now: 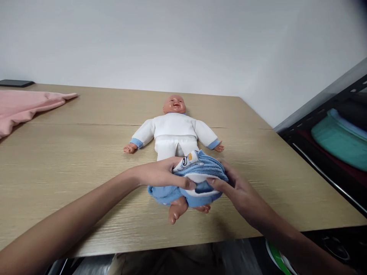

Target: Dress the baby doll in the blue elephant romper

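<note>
A baby doll lies on its back on the wooden table, head toward the wall and feet toward me. It wears a white top with blue cuffs and white material around its hips. Blue trousers are bunched around its lower legs, with a cartoon print and a white band showing. One foot sticks out below the blue cloth; the other shows only partly. My left hand grips the bunched trousers from the left, thumb on top. From the right, my right hand pinches the same cloth, its fingers partly hidden behind it.
Pink cloth lies at the table's left, with a dark flat device behind it. On the right, a black rack holds teal folded cloth. A white wall stands behind the table.
</note>
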Demonstrator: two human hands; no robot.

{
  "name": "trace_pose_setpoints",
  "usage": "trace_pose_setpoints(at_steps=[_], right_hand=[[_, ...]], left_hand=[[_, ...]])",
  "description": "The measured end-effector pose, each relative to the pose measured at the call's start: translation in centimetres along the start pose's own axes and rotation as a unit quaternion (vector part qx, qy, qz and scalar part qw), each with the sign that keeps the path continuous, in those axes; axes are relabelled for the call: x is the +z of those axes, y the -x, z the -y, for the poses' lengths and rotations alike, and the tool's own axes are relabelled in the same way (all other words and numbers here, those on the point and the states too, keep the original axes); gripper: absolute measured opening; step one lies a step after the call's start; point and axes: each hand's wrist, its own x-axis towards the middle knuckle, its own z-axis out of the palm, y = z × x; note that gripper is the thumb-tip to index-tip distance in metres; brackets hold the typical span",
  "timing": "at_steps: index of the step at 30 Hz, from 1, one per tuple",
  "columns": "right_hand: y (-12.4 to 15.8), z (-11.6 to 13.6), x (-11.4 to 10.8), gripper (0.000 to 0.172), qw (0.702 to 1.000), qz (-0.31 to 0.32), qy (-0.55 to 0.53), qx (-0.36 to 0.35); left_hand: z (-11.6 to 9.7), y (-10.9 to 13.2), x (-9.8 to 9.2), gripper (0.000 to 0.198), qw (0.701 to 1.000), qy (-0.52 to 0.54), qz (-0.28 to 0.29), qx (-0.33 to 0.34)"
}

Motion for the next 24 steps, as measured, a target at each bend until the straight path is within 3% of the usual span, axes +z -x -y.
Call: trace_pose_setpoints(at_steps=[3, 7, 9, 12, 15, 17, 20, 24], right_hand=[[-0.1, 0.2, 0.1, 0.063, 0.999, 0.003, 0.037, 0.004], [0.1, 0.5, -0.5, 0.064, 0.994, 0.086, 0.062, 0.029], [0.3, 0.5, -0.7, 0.064, 0.991, 0.099, 0.078, 0.033], [0.6, 0.1, -0.5, 0.053, 0.984, 0.053, 0.164, 0.035], [1.1, -0.6, -0.2, 0.034, 0.950, 0.001, 0.314, 0.009], [1.4, -0.9, -0.1, 0.030, 0.929, -0.012, 0.371, -0.007], [1.6, -1.1, -0.3, 0.036, 0.936, 0.016, 0.353, 0.011], [1.2, -1.0, -0.7, 0.049, 0.969, 0.094, 0.222, 0.044]], left_hand=[[-0.1, 0.0, -0.3, 0.030, 0.999, -0.032, -0.014, 0.014], [-0.8, 0.3, 0.6, 0.026, 0.991, -0.122, -0.048, -0.039], [-0.9, 0.3, 1.5, 0.022, 0.979, -0.184, -0.077, -0.044], [-0.4, 0.0, 2.6, 0.017, 0.951, -0.282, -0.115, -0.048], [0.1, -0.3, 3.2, 0.022, 0.927, -0.349, -0.118, -0.070], [0.2, -0.3, 3.4, 0.023, 0.916, -0.374, -0.114, -0.087], [0.0, -0.3, 3.5, 0.024, 0.906, -0.395, -0.107, -0.102], [0.2, -0.4, 4.0, 0.023, 0.892, -0.429, -0.102, -0.099]])
